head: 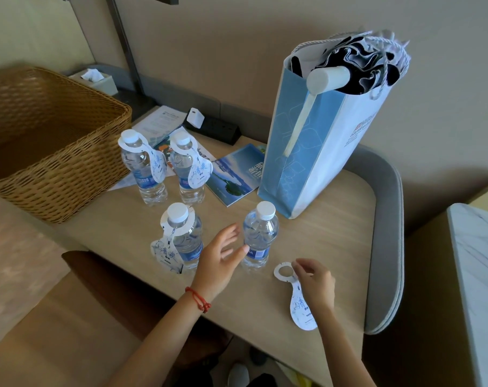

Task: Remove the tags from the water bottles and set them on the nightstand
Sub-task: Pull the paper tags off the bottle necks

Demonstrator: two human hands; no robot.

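Observation:
Several small water bottles stand on the wooden nightstand (326, 247). The front right bottle (259, 236) has no tag. The front left bottle (185, 241) and the two behind, rear left bottle (143, 169) and rear right bottle (188, 171), each carry a white paper tag around the neck. A loose white tag (296, 300) lies flat near the front edge. My right hand (317, 283) pinches its ring end. My left hand (223, 258) is open, fingers spread, its thumb touching the untagged bottle's label.
A woven basket (55, 152) stands at the left. A tall blue and white paper bag (321, 152) with a dark umbrella stands at the back right. Brochures (234, 174), papers and a black power strip (217, 129) lie behind the bottles. A grey padded rim (388, 247) borders the right side.

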